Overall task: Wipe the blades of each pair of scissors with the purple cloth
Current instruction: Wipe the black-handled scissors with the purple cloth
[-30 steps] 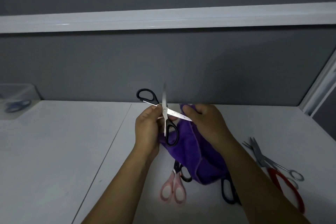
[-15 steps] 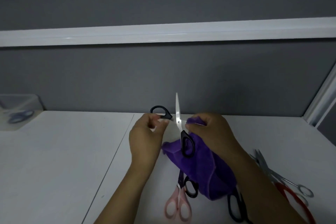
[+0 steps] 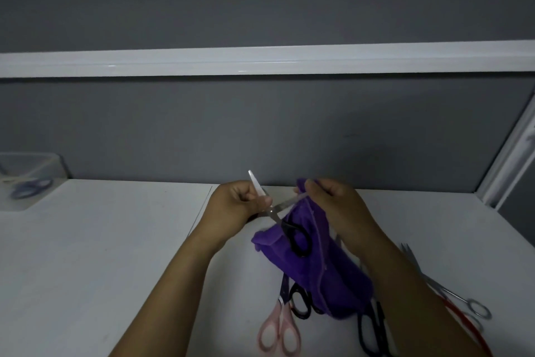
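Rotating black-handled scissors [image 3: 273, 213] leftward since half a second ago, bare tip now leaning past left hand [image 3: 240, 203]. Gripping them there, fingers curled. Pinching purple cloth [image 3: 318, 264] over other blade with right hand [image 3: 333, 200]. Risking a cut fingertip if cloth slips. Leaving open table [image 3: 115, 241] leftward, steel scissors [image 3: 451, 296] crowding right edge.

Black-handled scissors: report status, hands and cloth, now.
Left hand grips the open black-handled scissors. Right hand pinches purple cloth on one blade. Pink-handled scissors lie on the table beneath, not in the way.
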